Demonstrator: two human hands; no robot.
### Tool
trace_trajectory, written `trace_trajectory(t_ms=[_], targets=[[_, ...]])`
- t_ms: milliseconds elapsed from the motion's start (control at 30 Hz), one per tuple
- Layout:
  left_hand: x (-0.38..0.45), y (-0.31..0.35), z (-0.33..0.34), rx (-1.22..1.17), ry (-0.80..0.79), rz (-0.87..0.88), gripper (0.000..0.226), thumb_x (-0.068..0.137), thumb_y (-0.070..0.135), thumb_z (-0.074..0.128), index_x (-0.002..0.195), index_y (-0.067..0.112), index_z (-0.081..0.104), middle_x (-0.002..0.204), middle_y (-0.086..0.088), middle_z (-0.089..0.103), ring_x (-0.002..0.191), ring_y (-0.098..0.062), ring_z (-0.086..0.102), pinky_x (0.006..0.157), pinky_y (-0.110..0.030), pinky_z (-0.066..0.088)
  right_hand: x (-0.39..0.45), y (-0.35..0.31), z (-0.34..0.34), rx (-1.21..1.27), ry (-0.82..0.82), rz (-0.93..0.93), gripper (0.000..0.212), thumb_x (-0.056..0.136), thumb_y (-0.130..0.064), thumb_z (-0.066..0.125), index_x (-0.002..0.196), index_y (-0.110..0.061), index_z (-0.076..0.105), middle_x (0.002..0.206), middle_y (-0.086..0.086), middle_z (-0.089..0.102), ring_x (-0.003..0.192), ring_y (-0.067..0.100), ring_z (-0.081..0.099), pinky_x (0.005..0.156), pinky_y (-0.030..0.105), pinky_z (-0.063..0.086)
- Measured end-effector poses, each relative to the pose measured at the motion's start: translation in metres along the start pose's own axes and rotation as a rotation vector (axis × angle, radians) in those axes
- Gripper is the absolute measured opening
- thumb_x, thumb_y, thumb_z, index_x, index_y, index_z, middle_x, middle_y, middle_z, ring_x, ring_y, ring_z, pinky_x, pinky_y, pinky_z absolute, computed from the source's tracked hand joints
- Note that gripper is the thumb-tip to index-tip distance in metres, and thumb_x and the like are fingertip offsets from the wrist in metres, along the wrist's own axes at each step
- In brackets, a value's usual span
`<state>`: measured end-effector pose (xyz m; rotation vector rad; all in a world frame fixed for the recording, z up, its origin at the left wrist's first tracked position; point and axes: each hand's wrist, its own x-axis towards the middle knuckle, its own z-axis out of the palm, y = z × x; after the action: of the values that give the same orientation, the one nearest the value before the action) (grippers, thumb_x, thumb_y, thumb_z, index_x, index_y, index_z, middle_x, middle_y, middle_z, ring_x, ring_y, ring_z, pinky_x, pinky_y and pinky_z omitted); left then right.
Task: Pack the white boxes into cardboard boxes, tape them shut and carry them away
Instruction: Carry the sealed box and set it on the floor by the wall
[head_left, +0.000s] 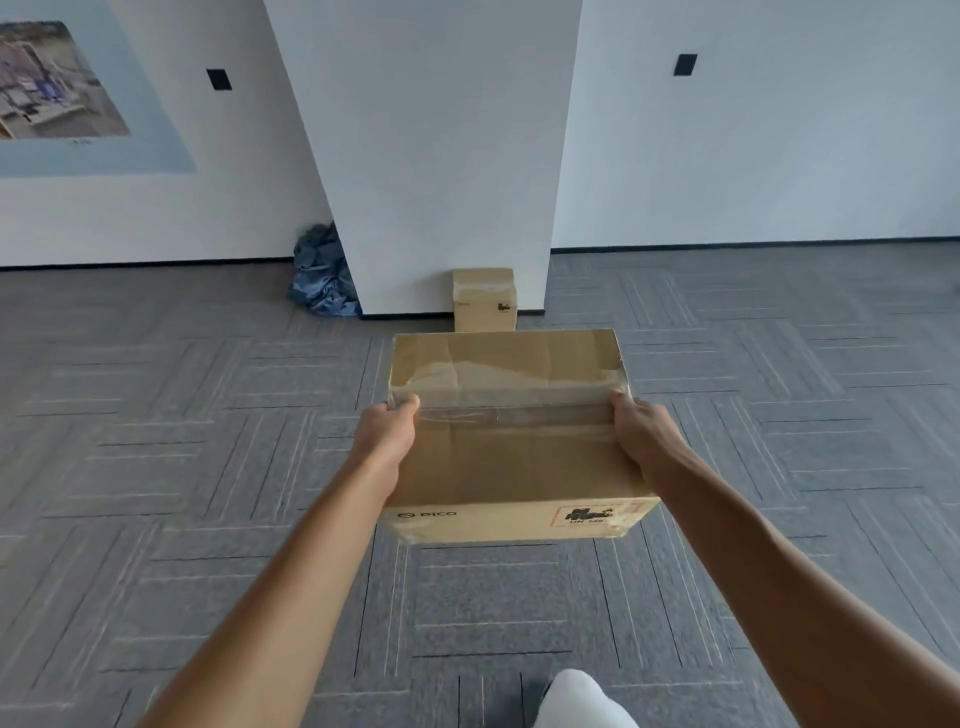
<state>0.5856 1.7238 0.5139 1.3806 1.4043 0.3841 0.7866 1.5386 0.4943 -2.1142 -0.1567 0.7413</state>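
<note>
Carried box: brown rectangular cardboard box sealed with clear tape (511, 431), held up off the floor at the centre of view, "PICO" printed on its near side.
Left hand (387, 434): grip closed on the carried box — thumb over the left top edge, fingers hidden down the left side.
Right hand (641, 436): grip closed on the same box at the right top edge, fingers out of sight behind the right side.
Second box: smaller-looking taped brown cardboard box (484, 299) standing on the floor far ahead, touching the foot of the white square pillar (436, 156).
Floor: grey carpet tiles with line pattern (208, 467).
Far left: crumpled blue cloth (322, 278) heaped against the pillar's left corner.
Walls: white, with two small black plates (218, 79) — a pale poster (67, 93) on the far left.
Near edge: white rounded shape (582, 699), too partial to tell what.
</note>
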Motion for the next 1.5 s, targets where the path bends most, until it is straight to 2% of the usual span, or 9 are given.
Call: trace_trajectory(t_ms=[267,433,600,733,1033,1100,1200,1367,1500], targets=[[0.186,0.09,0.059,0.037,-0.005,-0.022,0.027,0.102,0.04,0.051,0.086,0.018,0.053,0.082,0.001,0.051,0.068,-0.012,0.044,0.065,-0.032,0.037,0.188,-0.089,0.05,0.032,-0.005,0.033,0.055,0.101,-0.054,0.04,0.107,-0.007,0.068,0.099,0.017,0.07,0.091,0.035,0.07,0.089,0.055,0.058],[0.297,0.169,0.101,0.047,-0.001,-0.011,0.024,0.102,0.04,0.051,0.108,0.017,0.057,0.08,0.004,0.048,0.068,-0.01,0.043,0.061,-0.029,0.035,0.305,-0.157,0.064,0.048,-0.022,0.022,0.051,0.103,-0.051,0.038,0.099,-0.009,0.067,0.099,0.019,0.071,0.094,0.037,0.07,0.089,0.056,0.058],[0.389,0.233,0.138,0.004,-0.004,-0.03,0.043,0.104,0.038,0.05,0.136,0.011,0.054,0.113,-0.003,0.057,0.104,-0.022,0.05,0.085,-0.033,0.035,0.412,-0.22,0.077,0.046,-0.034,0.048,0.055,0.094,-0.056,0.04,0.095,-0.01,0.07,0.096,0.018,0.074,0.09,0.037,0.072,0.082,0.059,0.06],[0.478,0.264,0.17,-0.012,-0.008,-0.081,0.042,0.102,0.039,0.053,0.132,0.01,0.057,0.083,0.006,0.048,0.08,-0.013,0.047,0.07,-0.03,0.039,0.495,-0.261,0.095,0.029,-0.033,0.065,0.054,0.099,-0.052,0.04,0.096,-0.008,0.07,0.096,0.017,0.074,0.09,0.036,0.072,0.084,0.057,0.06],[0.715,0.334,0.239,-0.044,-0.072,-0.159,0.04,0.103,0.038,0.051,0.133,0.013,0.056,0.09,0.008,0.051,0.086,-0.014,0.048,0.083,-0.035,0.037,0.71,-0.354,0.167,-0.035,0.002,0.167,0.057,0.101,-0.054,0.038,0.099,-0.007,0.07,0.098,0.018,0.073,0.092,0.035,0.071,0.085,0.054,0.06],[0.763,0.351,0.251,-0.027,-0.094,-0.168,0.041,0.104,0.039,0.049,0.134,0.013,0.055,0.105,0.0,0.058,0.096,-0.018,0.051,0.086,-0.036,0.039,0.753,-0.373,0.184,-0.045,0.001,0.174,0.055,0.102,-0.054,0.038,0.099,-0.009,0.069,0.099,0.017,0.072,0.093,0.035,0.071,0.085,0.052,0.059],[0.825,0.366,0.272,0.008,-0.113,-0.205,0.046,0.104,0.041,0.049,0.142,0.014,0.05,0.138,-0.006,0.054,0.123,-0.027,0.051,0.101,-0.041,0.04,0.813,-0.386,0.206,-0.083,0.013,0.177,0.054,0.102,-0.056,0.035,0.101,-0.013,0.068,0.096,0.012,0.07,0.089,0.03,0.069,0.084,0.048,0.058],[0.904,0.355,0.31,0.062,-0.105,-0.235,0.043,0.104,0.04,0.049,0.139,0.015,0.054,0.132,0.002,0.055,0.117,-0.025,0.052,0.094,-0.036,0.04,0.894,-0.372,0.238,-0.097,0.001,0.224,0.05,0.104,-0.054,0.036,0.102,-0.013,0.064,0.097,0.009,0.067,0.087,0.024,0.064,0.07,0.035,0.049],[0.954,0.322,0.349,0.103,-0.118,-0.308,0.047,0.104,0.042,0.049,0.143,0.015,0.048,0.141,-0.002,0.05,0.131,-0.027,0.046,0.104,-0.041,0.037,0.953,-0.339,0.268,-0.083,-0.011,0.283,0.047,0.102,-0.054,0.041,0.098,-0.014,0.064,0.097,0.01,0.069,0.092,0.027,0.066,0.088,0.046,0.055]])
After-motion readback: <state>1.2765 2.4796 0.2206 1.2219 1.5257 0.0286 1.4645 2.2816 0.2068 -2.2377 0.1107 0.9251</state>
